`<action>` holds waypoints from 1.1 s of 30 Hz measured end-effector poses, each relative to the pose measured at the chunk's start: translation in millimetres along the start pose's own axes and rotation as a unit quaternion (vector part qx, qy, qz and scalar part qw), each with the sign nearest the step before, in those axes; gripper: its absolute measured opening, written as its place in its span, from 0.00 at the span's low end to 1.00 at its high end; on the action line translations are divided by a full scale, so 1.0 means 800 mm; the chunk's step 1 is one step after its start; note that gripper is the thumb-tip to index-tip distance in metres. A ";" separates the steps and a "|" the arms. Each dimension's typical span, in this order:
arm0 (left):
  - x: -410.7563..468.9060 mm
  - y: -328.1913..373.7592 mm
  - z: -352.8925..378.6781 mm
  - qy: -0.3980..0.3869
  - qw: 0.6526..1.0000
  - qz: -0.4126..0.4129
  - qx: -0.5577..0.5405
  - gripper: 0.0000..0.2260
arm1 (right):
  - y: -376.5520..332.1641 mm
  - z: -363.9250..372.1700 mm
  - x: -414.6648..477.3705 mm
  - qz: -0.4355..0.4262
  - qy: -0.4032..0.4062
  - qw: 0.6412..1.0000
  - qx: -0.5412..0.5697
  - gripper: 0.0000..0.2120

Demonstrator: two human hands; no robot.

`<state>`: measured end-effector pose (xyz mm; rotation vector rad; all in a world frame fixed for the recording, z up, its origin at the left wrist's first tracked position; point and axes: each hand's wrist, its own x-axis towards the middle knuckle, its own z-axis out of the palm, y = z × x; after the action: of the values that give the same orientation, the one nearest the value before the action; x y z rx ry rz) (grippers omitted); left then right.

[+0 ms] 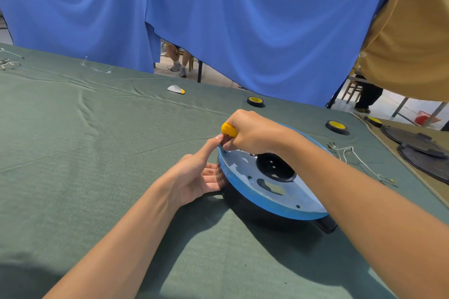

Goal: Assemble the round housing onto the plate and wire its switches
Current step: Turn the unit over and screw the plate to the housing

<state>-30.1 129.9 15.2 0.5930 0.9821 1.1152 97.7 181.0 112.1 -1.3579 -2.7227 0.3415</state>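
A round plate [245, 172] with a blue rim and grey face lies tilted on top of a black round housing [240, 198] on the green cloth. My right hand [252, 133] is shut on a yellow-handled screwdriver [229, 130], held upright at the plate's far left edge. My left hand [196, 177] cups the left side of the housing, thumb raised to the plate's rim beside the screwdriver tip. The tip itself is hidden by my fingers. A loose white wire with switches [352, 156] lies to the right of the plate.
Two tape rolls [255, 101] [336, 126] sit beyond the plate, and a white and yellow object [176, 89] lies farther left. Black round parts [422, 150] are stacked at the right edge. Small wires [8, 63] lie at the far left. Blue curtains hang behind the table.
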 end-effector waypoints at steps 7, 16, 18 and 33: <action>0.000 -0.002 -0.001 0.007 1.000 0.006 -0.015 0.33 | 0.002 0.005 -0.002 0.101 -0.005 0.984 0.146 0.03; 0.001 -0.001 0.000 0.012 1.000 0.009 -0.008 0.37 | 0.002 0.003 0.003 0.092 -0.016 0.986 0.137 0.05; 0.003 0.000 0.000 0.015 1.000 0.007 -0.010 0.38 | 0.001 0.002 0.003 0.091 -0.016 0.987 0.132 0.04; 0.001 0.000 0.002 0.029 1.000 0.004 -0.006 0.37 | -0.013 -0.002 0.000 0.050 0.000 0.999 0.013 0.06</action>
<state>-28.8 131.1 15.6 0.5580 1.0221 1.1503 90.0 175.5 115.7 -1.4903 -2.6470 0.3826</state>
